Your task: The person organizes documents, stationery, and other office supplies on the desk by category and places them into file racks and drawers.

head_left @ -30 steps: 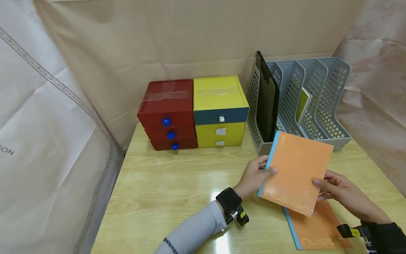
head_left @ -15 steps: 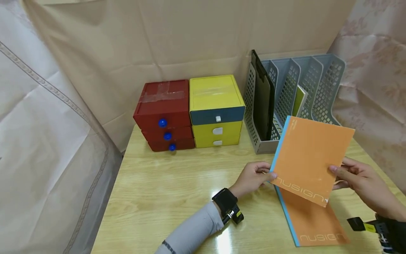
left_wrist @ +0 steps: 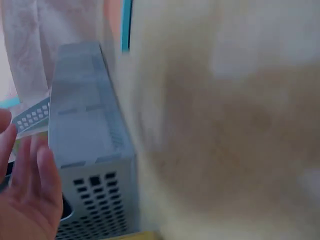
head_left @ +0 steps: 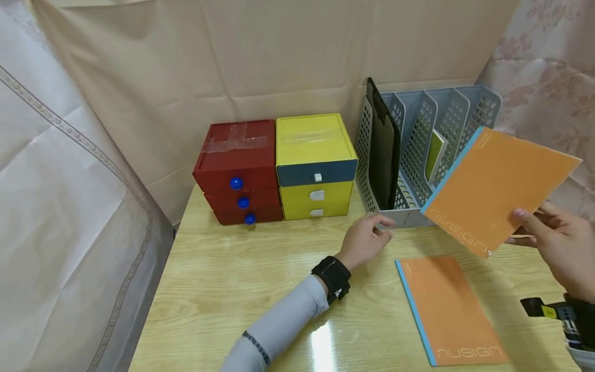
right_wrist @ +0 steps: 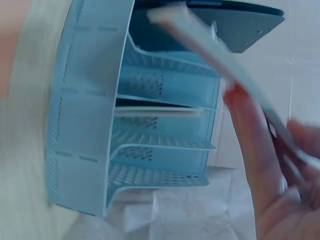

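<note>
My right hand (head_left: 558,240) pinches an orange notebook (head_left: 499,191) with a blue spine by its right edge, thumb on the cover. The notebook is tilted in the air in front of the grey file rack (head_left: 404,218), overlapping its right part in the head view. In the right wrist view the notebook (right_wrist: 220,60) shows edge-on, blurred, before the rack's slots. A matching orange notebook (head_left: 453,310) lies flat on the table below. My left hand (head_left: 364,240) holds nothing, its fingers loosely bent close to the rack's front left corner; the left wrist view shows the hand (left_wrist: 30,195) beside the rack.
A black clipboard (head_left: 383,150) stands in the rack's leftmost slot, and a green booklet (head_left: 434,155) leans in a middle one. Left of the rack are yellow drawers (head_left: 316,139) and red drawers (head_left: 241,155). Cloth hangs behind and at both sides of the wooden table (head_left: 223,289).
The left hand has let go of the notebook and moved slightly up and left. My right hand has lifted the notebook up and right toward the rack, uncovering the one on the table.
</note>
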The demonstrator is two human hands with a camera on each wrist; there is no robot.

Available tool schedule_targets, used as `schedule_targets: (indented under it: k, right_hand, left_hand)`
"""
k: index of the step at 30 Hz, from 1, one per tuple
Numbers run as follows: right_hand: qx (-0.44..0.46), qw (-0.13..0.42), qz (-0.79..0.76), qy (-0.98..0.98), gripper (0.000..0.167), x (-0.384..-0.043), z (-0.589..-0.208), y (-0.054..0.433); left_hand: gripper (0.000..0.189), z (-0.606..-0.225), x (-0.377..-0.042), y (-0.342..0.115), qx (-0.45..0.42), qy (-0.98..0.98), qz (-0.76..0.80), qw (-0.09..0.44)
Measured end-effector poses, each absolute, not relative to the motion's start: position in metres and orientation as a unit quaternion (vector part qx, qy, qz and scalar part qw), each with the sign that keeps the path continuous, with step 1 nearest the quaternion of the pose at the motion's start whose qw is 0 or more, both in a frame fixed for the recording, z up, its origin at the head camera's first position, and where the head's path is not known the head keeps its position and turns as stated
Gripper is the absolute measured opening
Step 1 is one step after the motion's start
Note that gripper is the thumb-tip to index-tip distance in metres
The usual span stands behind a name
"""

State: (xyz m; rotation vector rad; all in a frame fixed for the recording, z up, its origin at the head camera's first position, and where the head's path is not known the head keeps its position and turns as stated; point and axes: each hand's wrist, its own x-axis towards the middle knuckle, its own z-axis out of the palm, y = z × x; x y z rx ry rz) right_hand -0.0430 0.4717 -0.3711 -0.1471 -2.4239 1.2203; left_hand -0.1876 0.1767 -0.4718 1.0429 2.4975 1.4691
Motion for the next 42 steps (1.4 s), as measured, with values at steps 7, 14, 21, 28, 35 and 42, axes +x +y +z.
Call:
schedule_targets:
  k: [7, 14, 21, 28, 35, 42]
  right_hand:
    - [-0.125, 0.321, 0.393, -0.853, 0.04, -0.1, -0.367, 0.468]
    - [-0.199, 0.366, 0.306, -0.856, 0.037, -0.149, -0.378, 0.465]
    - [-0.196, 0.397, 0.272, -0.855, 0.032, -0.191, -0.394, 0.457]
    - [-0.201, 0.413, 0.292, -0.839, 0.031, -0.222, -0.409, 0.461]
    - [-0.204, 0.404, 0.301, -0.839, 0.027, -0.233, -0.423, 0.468]
    - [-0.196, 0.364, 0.307, -0.857, 0.027, -0.247, -0.436, 0.47]
  left_hand:
    - [0.039, -0.468, -0.212, 0.177, 0.308, 0.887, 0.339, -0.048]
    - [0.033, -0.481, -0.219, 0.186, 0.299, 0.904, 0.303, -0.042]
    - [0.024, -0.483, -0.225, 0.188, 0.304, 0.906, 0.286, -0.072]
    - [0.023, -0.471, -0.226, 0.193, 0.299, 0.913, 0.271, -0.059]
    - [0.023, -0.465, -0.227, 0.195, 0.303, 0.912, 0.273, -0.046]
    - [0.023, -0.465, -0.232, 0.196, 0.301, 0.91, 0.282, -0.039]
